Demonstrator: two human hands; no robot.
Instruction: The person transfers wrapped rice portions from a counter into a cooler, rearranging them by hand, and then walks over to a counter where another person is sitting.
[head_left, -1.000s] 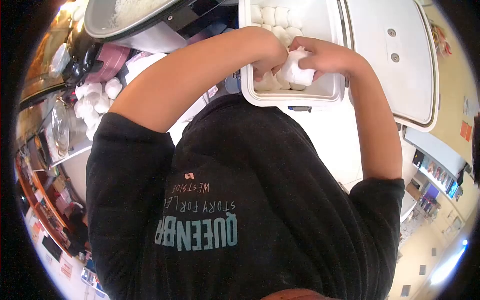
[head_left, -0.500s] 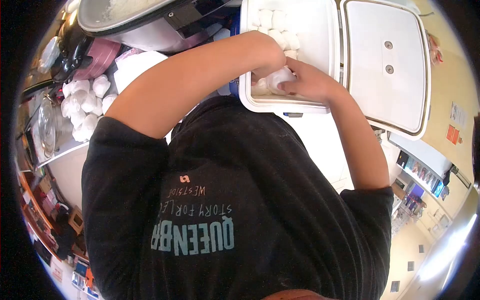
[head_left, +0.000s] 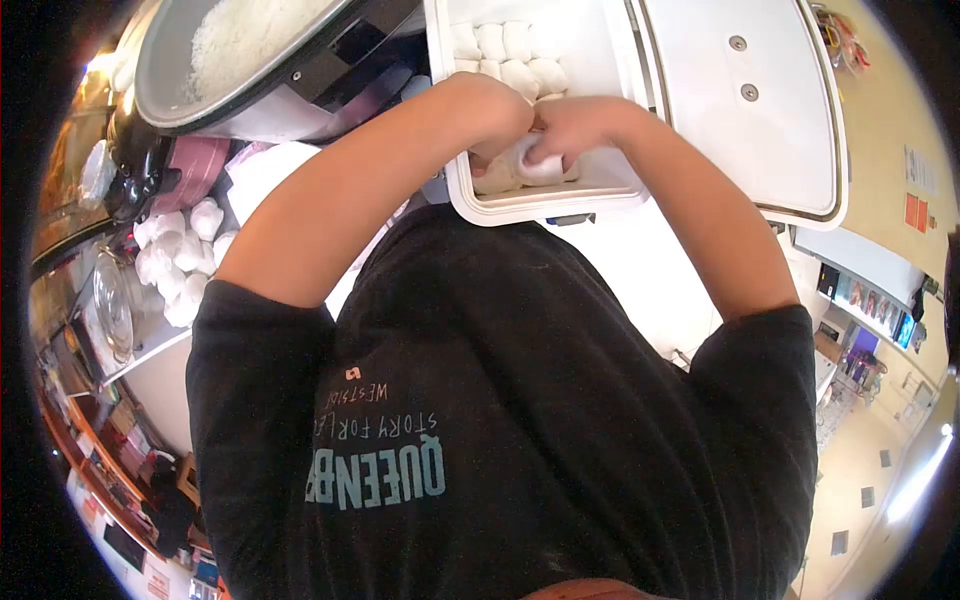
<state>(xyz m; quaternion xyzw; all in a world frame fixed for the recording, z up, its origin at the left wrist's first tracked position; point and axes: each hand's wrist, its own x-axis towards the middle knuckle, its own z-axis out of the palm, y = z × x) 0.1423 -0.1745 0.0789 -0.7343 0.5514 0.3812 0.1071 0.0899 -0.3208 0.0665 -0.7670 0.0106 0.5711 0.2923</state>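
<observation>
Inside a white cooler box [head_left: 640,80], rows of rounded white packets [head_left: 500,42] lie close together. My right hand [head_left: 580,130] is down in the near part of the box, with thumb and fingers curled on a white packet [head_left: 542,168] that looks wrapped in thin plastic. Next to it is my left hand [head_left: 505,125], bent at the wrist and reaching into the same corner. Its fingers are mostly hidden behind the wrist, so its hold does not show. Both hands are close together below the rim.
The cooler's lid [head_left: 745,150] is swung open to the right. At upper left stands a large pot of white rice [head_left: 255,45]. Several knotted white plastic bags [head_left: 180,255] lie on the counter at left, beside a clear glass lid [head_left: 112,300].
The view has shifted, so the box sits further left and more of the rice shows. Both hands remain in the box; my right hand has turned over the packet, its forearm angled differently.
</observation>
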